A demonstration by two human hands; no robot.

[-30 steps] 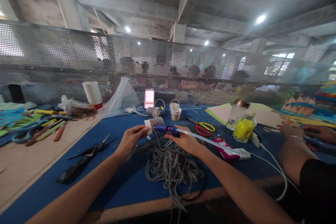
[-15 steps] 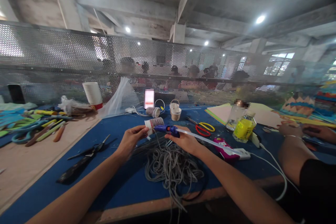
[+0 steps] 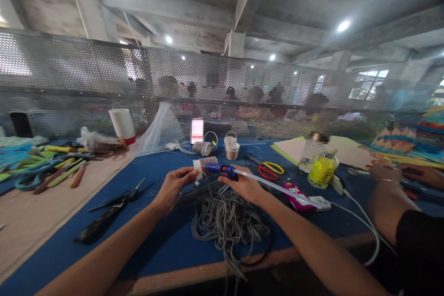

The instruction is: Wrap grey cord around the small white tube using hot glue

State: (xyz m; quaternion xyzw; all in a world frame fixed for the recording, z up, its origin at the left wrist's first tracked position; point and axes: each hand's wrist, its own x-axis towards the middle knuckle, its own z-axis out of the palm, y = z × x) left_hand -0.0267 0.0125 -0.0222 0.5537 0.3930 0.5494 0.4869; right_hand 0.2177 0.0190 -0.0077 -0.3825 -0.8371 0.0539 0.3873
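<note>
My left hand (image 3: 176, 186) pinches a small paper cup (image 3: 198, 168) by its end; the cup lies tipped on its side, with grey cord around part of it. In my right hand (image 3: 246, 185) is a blue hot glue gun (image 3: 218, 169), its nozzle pointing left against or close to the cup. A long clear glue stick (image 3: 274, 185) sticks out of the gun's back, over my right wrist. Below both hands lies a loose heap of grey cord (image 3: 231, 219), and one strand runs up to the cup.
Black-handled snips (image 3: 113, 208) lie on the left of the blue mat. Behind my hands are a small basket-like cup (image 3: 231, 147), a lit phone (image 3: 197, 130) and red-and-yellow scissors (image 3: 267, 169). A yellow bottle (image 3: 322, 169) stands right, near a co-worker's arm (image 3: 385, 208).
The cup and the glue gun have shifted very slightly to the right, still in my hands. The things on the table look the same.
</note>
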